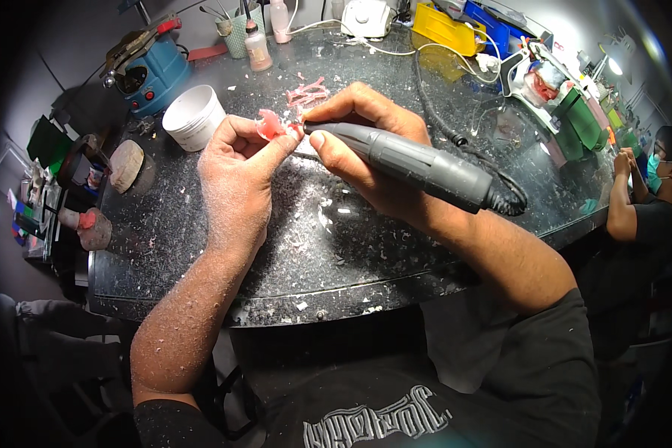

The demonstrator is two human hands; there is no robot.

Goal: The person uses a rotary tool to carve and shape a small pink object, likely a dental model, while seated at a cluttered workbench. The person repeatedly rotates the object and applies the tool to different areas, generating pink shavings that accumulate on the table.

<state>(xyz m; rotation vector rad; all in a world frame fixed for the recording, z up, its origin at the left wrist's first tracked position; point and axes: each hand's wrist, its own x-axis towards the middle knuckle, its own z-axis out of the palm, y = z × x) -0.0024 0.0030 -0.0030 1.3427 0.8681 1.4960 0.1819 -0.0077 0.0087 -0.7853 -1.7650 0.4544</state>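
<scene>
My left hand (239,160) pinches a small pink denture base (270,125) between thumb and fingers, above the middle of the table. The skin of that hand and forearm is coated in pale dust. In my right hand (373,142) is a black rotary handpiece (425,164), held like a pen, its cord trailing from the back end. The tip of the handpiece is at the right side of the pink piece; whether they touch I cannot tell, since fingers hide the spot. Just beyond my hands lie pink strips (308,92) of scrap.
Pale shavings cover the dark table (291,257). A white tub (194,118) stands left of my hands, near a round plaster block (127,166) and a blue machine (151,73). Bottles (257,48) and a yellow bin (446,30) stand behind. A masked person (649,179) sits at the right.
</scene>
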